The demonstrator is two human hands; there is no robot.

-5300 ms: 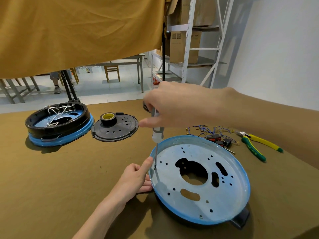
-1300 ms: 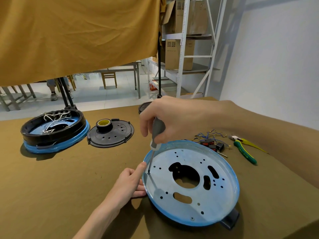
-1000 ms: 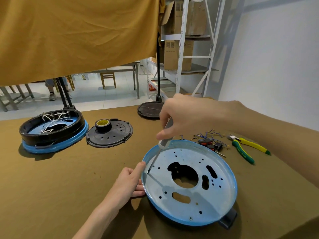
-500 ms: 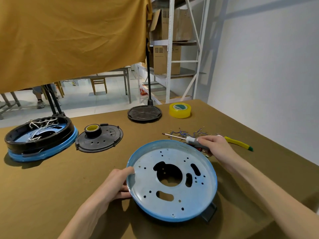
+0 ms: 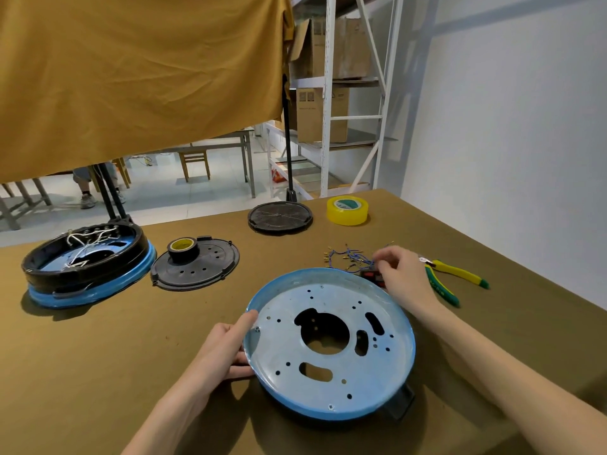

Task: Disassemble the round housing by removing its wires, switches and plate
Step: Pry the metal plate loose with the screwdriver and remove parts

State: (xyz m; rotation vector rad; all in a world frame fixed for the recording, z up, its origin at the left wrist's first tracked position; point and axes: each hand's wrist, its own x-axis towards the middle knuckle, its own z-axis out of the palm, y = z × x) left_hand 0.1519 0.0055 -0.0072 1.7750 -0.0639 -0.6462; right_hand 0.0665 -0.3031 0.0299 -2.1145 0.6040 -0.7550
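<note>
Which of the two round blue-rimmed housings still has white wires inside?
The far-left housing, with its black ring; the near housing, held by the left hand, shows only a bare plate.

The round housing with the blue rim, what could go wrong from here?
A loose screw lies on the plate beside the left hand; tilting the round housing could send it rolling off. The right hand reaches among the loose wires by the rim and may snag or scatter their small terminals.
</note>
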